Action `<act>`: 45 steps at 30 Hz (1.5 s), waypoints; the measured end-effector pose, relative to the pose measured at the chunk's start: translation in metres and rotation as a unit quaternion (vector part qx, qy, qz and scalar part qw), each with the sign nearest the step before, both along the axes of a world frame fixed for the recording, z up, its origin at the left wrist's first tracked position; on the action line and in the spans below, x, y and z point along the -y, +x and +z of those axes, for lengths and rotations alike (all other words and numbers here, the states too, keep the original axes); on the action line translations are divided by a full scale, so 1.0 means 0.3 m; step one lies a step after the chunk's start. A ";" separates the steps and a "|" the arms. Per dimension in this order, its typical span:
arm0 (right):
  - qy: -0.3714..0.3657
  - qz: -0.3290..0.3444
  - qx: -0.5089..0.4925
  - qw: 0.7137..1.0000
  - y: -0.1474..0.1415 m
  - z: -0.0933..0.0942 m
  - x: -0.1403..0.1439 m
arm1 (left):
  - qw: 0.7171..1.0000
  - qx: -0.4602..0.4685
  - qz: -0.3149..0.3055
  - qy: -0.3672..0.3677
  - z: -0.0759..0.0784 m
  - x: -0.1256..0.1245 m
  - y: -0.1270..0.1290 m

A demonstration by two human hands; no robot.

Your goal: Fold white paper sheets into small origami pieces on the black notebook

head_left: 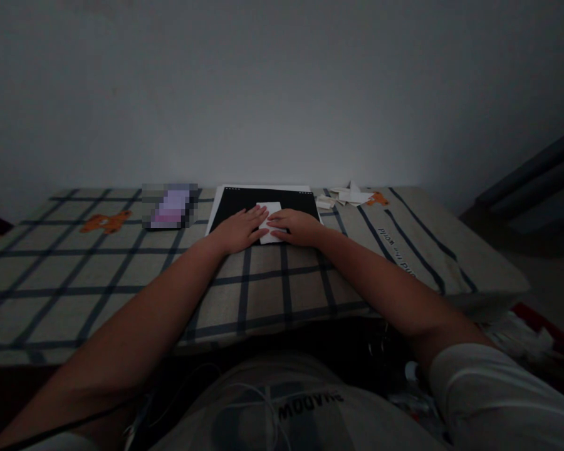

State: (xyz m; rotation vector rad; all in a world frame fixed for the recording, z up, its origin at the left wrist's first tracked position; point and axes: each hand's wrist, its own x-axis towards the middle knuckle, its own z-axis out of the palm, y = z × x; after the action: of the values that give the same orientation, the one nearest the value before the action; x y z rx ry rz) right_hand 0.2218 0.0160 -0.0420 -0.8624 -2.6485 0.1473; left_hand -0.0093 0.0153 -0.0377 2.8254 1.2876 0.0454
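A small piece of white paper [274,207], seemingly folded, lies on a black sheet [244,199] with white edges and punched holes along its far side. From the left, my left hand [240,232] rests on the paper with fingers stretched out and thumb apart. My right hand [298,227] comes in from the right, its fingers laid flat across the paper and its thumb near the close edge. The two hands' fingertips almost meet at the paper's middle. Parts of the paper are hidden under them.
A checked cloth [122,269] covers the table. A phone [172,207], blurred by pixels, stands at the left. Folded white paper pieces [350,195] lie at the back right, near an orange bear print [378,199]. A plain wall [272,94] rises behind the table.
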 end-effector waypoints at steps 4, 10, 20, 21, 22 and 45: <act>0.006 0.004 -0.002 1.000 0.004 -0.008 -0.007 | 0.999 0.033 -0.012 0.018 0.004 -0.002 -0.005; 0.008 -0.006 0.003 1.000 0.009 -0.016 -0.017 | 0.994 0.085 -0.019 0.069 0.019 -0.009 -0.014; 0.014 -0.003 0.005 1.000 0.010 -0.020 -0.022 | 0.995 0.084 -0.010 0.060 0.024 -0.007 -0.012; 0.013 -0.004 0.003 1.000 0.010 -0.020 -0.022 | 0.994 0.087 -0.009 0.061 0.024 -0.006 -0.012; 0.012 -0.005 0.001 1.000 0.010 -0.021 -0.022 | 0.994 0.090 -0.007 0.063 0.025 -0.006 -0.011; 0.000 -0.008 -0.001 1.000 0.010 -0.013 -0.021 | 0.994 0.090 0.033 0.052 0.014 -0.016 -0.022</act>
State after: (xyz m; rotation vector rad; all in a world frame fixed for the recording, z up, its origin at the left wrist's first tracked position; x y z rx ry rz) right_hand 0.2247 0.0223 -0.0460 -0.8824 -2.6394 0.1452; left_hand -0.0158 0.0200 -0.0335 2.7824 1.3757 0.3705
